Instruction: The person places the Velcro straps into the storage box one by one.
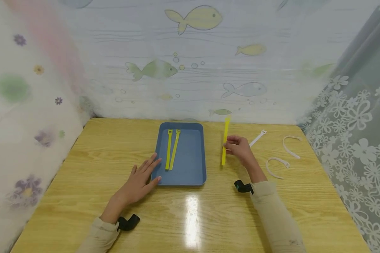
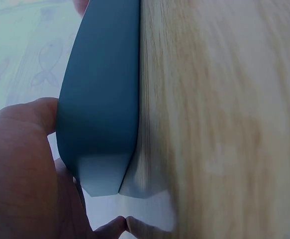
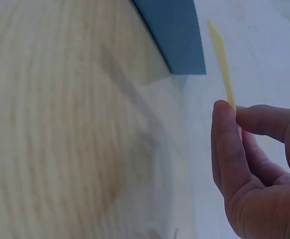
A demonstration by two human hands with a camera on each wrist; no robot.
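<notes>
From the head view, a blue tray (image 1: 196, 172) sits at the middle of the wooden table (image 1: 82, 165), with two yellow straps (image 1: 172, 149) lying side by side in its left half, running from 12 to 6 o'clock. The left hand (image 1: 140, 181) lies flat on the table with fingers spread and straight, its fingertips touching the tray's near-left corner and left rim. At 3 o'clock from the tray, just clear of its right rim, the right hand (image 1: 239, 148) pinches a third yellow strap (image 1: 225, 140) at its middle and holds it upright, its lower end close to the tabletop. Three white straps (image 1: 278, 165) lie further right, toward 3 o'clock, well apart from the tray. Bare wood stretches from the tray's near rim to the table's near edge, and on the left side too.

In the left wrist view, the tray's outer wall (image 2: 102, 99) fills the frame, the thumb (image 2: 33, 117) resting against its corner, with open tabletop beside it.

In the right wrist view, thumb and forefinger (image 3: 224, 134) press together on the yellow strap, whose tip points toward 12 o'clock; the tray's corner (image 3: 177, 40) stands apart at 11 o'clock.
</notes>
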